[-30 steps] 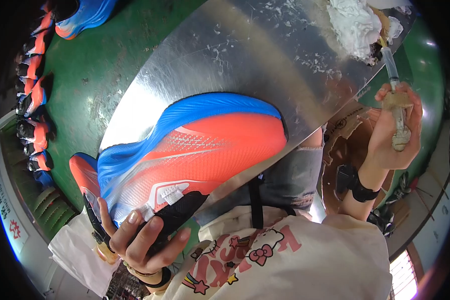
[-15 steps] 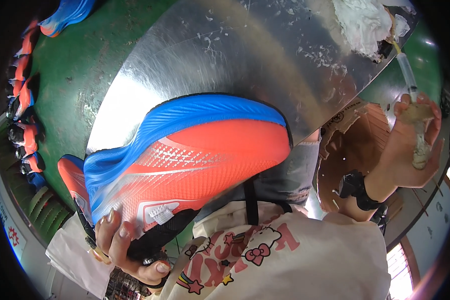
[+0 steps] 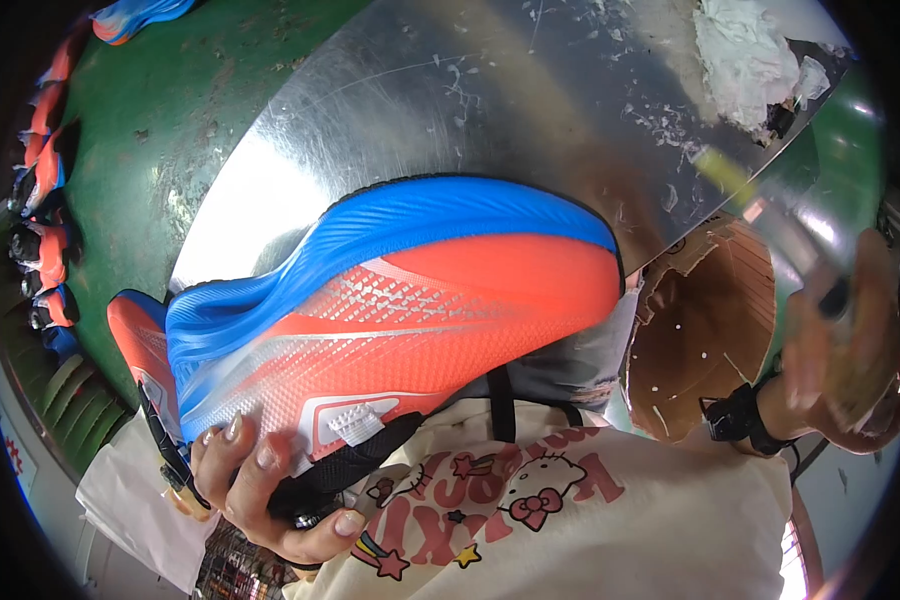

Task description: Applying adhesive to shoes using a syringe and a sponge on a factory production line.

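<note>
Holding a shoe (image 3: 390, 320) steady for brushing.
Left hand (image 3: 260, 490) clamps its heel; right hand (image 3: 840, 350), beside the shoe's toe, wraps a blurred brush (image 3: 770, 215); keep strokes light.

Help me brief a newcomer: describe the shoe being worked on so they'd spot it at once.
Start at the big shiny metal sheet on the green bench. In front of it, the left hand holds an orange-red shoe with a blue sole. Unlike the shoes lined along the bench's left edge, it is held up.
</note>
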Demonstrator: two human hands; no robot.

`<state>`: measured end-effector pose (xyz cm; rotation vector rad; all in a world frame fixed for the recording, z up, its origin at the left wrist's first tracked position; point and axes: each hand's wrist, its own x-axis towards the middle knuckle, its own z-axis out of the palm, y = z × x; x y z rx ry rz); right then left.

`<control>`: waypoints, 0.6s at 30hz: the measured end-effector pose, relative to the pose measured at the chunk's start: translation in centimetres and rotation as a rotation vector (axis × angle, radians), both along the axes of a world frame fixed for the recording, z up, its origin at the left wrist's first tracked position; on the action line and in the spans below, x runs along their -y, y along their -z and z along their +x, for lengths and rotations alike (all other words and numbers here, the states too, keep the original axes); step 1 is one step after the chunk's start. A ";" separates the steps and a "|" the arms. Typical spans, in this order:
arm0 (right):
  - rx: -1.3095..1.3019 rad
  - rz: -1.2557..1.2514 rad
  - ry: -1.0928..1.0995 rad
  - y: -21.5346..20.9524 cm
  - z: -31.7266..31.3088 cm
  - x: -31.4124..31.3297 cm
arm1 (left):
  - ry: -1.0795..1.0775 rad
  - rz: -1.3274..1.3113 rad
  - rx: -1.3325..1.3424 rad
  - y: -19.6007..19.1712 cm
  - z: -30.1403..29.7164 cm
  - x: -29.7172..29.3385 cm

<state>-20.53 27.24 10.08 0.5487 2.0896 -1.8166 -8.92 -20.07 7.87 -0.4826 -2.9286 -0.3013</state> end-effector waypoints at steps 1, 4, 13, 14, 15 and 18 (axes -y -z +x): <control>-0.010 0.008 0.025 -0.3 -0.8 1.5 | 0.025 0.008 -0.010 -0.3 -0.6 -0.7; 0.095 -0.746 -0.751 -1.1 -7.8 9.1 | 0.050 -0.006 0.033 0.4 -0.7 -0.2; 0.042 -0.877 -0.979 1.1 -9.7 10.5 | 0.059 0.028 0.028 0.3 -0.7 -0.1; 0.025 -0.853 -0.966 1.2 -9.6 10.4 | 0.047 0.011 0.002 0.3 -0.7 -0.3; 0.027 -0.856 -0.964 1.3 -9.9 10.2 | 0.034 -0.006 -0.023 0.4 -0.8 -0.4; 0.124 -0.910 -1.061 1.5 -11.2 10.1 | 0.053 -0.029 -0.055 0.6 -0.7 -0.2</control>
